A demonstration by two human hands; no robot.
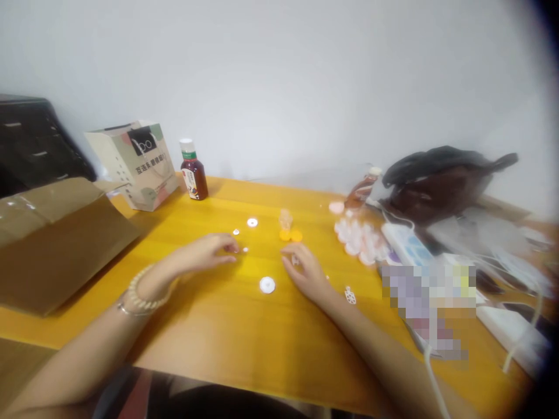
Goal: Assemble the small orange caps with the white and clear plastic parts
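My left hand point(217, 250) hovers low over the yellow-brown table, fingers bent, with thumb and fingertips a little apart. A tiny white piece point(245, 249) lies just beyond those fingertips, and a small white cone-like piece point(236, 232) is behind them. My right hand point(305, 272) is curled, and a small white openwork piece point(296, 260) shows between its thumb and fingers; blur softens the grip. A white round disc point(267, 284) lies between the hands, nearer me. Another white ring-shaped disc point(252, 222) sits farther back. Two orange discs point(290, 235) are beyond my right hand.
A clear pinkish clump point(285, 219) and several pale round pieces point(360, 237) lie behind and to the right. A white cut-out piece point(350, 295) is beside my right forearm. Left stand a cardboard box point(65, 244), paper bag point(146, 166) and bottle point(194, 171). A dark bag point(441, 180) and cables crowd the right.
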